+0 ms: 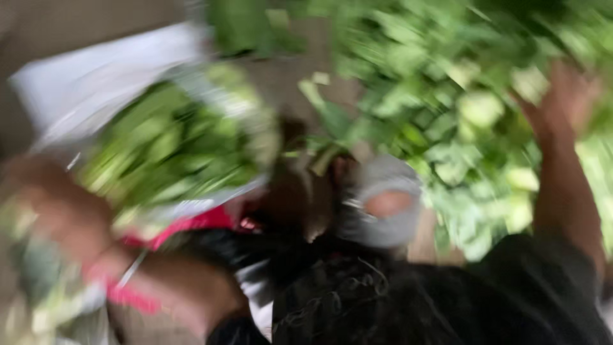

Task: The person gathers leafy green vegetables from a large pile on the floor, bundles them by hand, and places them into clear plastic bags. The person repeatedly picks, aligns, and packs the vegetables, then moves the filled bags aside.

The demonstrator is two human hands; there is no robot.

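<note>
Badly blurred, the right hand (565, 96) reaches up into a big heap of leafy greens (447, 96); its grip cannot be told. Left hand (45, 204), equally unclear, rests beside a bundle of greens (169, 147) on white wrapping (96, 76). Loose leaves could spill if tugged carelessly.

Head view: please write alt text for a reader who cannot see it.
A heavily motion-blurred look down at a person's right hand raised into a big mass of leafy greens. The left hand is at the lower left beside more greens in a white bag. Dark clothing fills the bottom; the grips are too blurred to judge.
</note>
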